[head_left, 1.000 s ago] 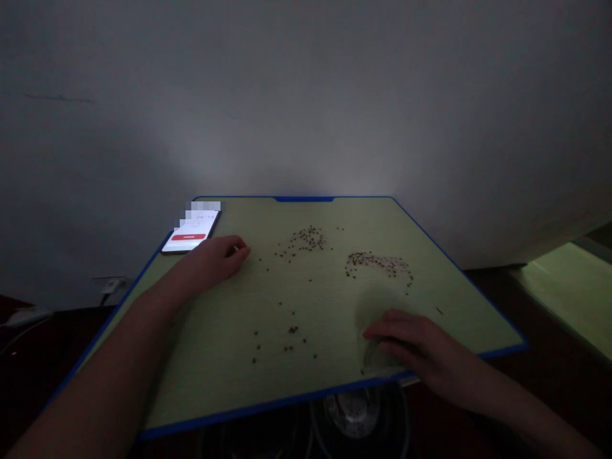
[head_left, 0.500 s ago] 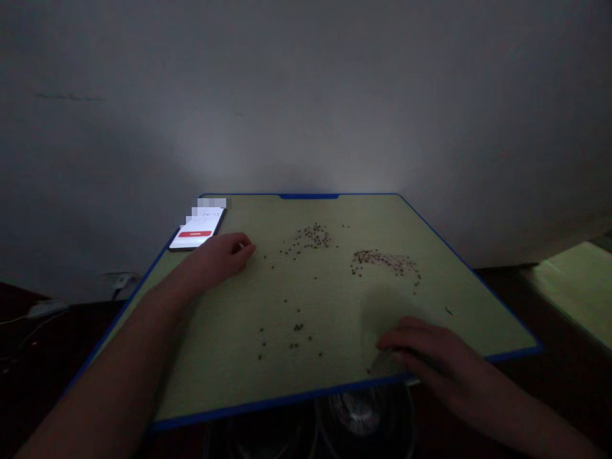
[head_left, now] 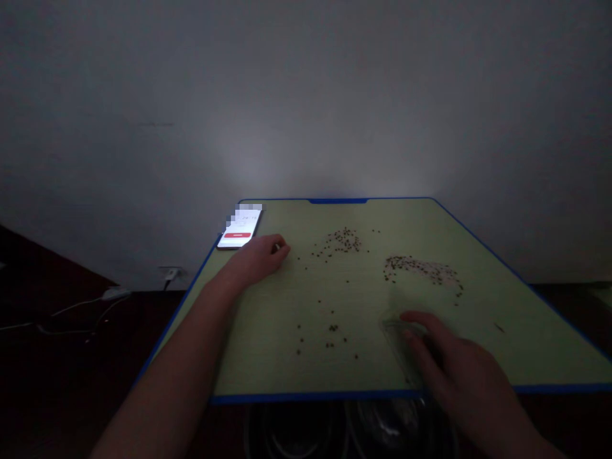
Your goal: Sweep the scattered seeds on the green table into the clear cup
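Observation:
A green tabletop (head_left: 268,331) with a blue rim carries small dark seeds: one cluster (head_left: 345,240) at the back middle, a longer heap (head_left: 423,269) at the right, and a loose scatter (head_left: 329,335) nearer me. My left hand (head_left: 255,260) lies on the table beside a lit phone (head_left: 239,228). Its fingers are curled, with a tiny pale thing at the fingertips. My right hand (head_left: 452,363) rests near the front edge, fingers bent over a clear plastic container (head_left: 396,336) that is hard to make out in the dim light.
A grey wall stands right behind the table. Cables and a plug (head_left: 112,294) lie on the dark floor at the left. Round, dim objects (head_left: 382,427) sit under the table's front edge.
The view has swung left, so the table sits further right in the picture. My right hand and the clear container have slid a little further onto the table. My left hand has stayed by the phone.

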The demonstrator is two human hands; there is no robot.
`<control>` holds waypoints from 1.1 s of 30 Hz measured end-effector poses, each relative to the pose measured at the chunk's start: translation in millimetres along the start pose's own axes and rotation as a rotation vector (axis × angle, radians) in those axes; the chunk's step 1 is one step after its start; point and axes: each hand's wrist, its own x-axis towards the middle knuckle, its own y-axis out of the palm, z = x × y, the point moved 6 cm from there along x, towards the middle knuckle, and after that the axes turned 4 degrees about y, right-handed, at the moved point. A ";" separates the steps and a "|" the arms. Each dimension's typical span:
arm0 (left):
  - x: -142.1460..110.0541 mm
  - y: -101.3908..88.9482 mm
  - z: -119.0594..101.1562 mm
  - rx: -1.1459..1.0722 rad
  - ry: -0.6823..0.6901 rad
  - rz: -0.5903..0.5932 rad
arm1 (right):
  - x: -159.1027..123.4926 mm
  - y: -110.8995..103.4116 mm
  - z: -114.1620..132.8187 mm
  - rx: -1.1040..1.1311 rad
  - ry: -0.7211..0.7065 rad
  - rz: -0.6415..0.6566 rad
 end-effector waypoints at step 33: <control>-40.4 -90.9 39.5 -0.375 -0.152 -0.918 | 67.3 88.2 252.9 0.268 -0.672 0.302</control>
